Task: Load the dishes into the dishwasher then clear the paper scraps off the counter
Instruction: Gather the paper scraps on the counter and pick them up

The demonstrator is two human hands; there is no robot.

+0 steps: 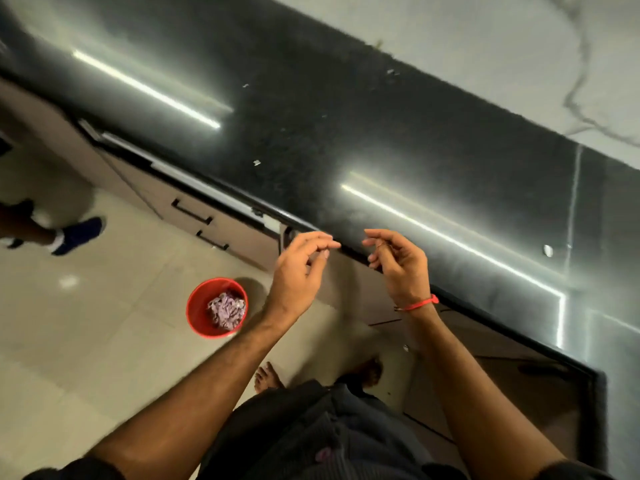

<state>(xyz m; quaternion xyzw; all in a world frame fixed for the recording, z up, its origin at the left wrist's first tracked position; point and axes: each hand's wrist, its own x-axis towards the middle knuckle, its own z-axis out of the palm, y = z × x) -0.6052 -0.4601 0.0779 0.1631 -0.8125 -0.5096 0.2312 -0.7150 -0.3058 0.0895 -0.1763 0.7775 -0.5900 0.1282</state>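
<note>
A: So, the counter (381, 140) looks dish-free, guessing we're on the scraps step?

B: Yeah. Wide open slab, front edge right by both hands. Red bucket (217, 307) waits on the floor. Left hand (300, 268) and right hand (398, 261) hover loosely curled, holding nothing. Paper scraps (256, 163) lie mid-counter, so reach forward and pinch.

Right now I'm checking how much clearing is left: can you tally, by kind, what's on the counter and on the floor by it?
Paper scraps on the black counter: at least 3 clear ones; fainter specks can't be counted
Red bucket on the floor: 1
Purple crumpled cloth inside it: 1
Total: 5
</note>
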